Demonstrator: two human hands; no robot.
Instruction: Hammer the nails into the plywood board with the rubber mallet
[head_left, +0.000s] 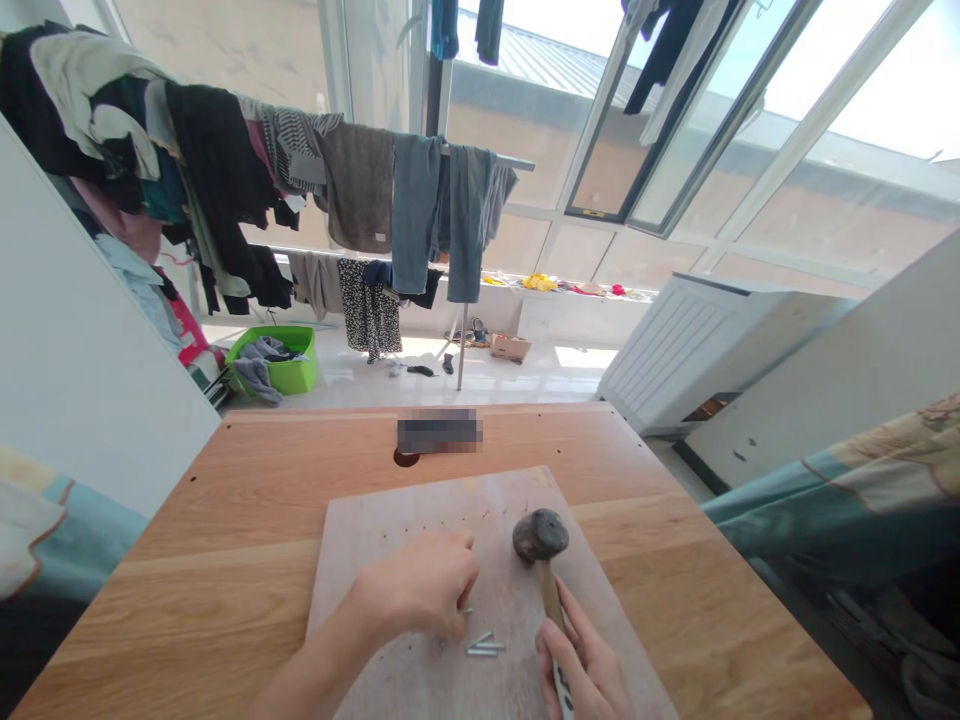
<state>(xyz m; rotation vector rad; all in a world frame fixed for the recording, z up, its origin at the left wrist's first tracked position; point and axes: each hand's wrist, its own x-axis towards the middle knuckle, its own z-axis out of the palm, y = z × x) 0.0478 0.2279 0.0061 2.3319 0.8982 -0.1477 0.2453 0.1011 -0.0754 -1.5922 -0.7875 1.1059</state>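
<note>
A pale wooden board [517, 620] lies on the table in front of me. My right hand [581, 665] is wrapped round the handle of a mallet [541, 536], whose dark, blunt head is raised at the board's right side. My left hand [424, 585] reaches over the board with its fingers curled down and pinched. A bit of a nail [467, 610] shows at those fingertips; the rest is hidden. Just right of them, several loose silver nails [486, 648] lie on the board. Small dark holes or nail points run in a row along its far part.
The wooden table [247, 560] has a round hole [406, 457] and a blurred-out dark object [439, 430] at its far edge. Beyond are a clothes rack with hanging laundry [360, 185], a green basin [289, 372] and a white ribbed unit [675, 340]. Curtains [847, 480] hang at the right.
</note>
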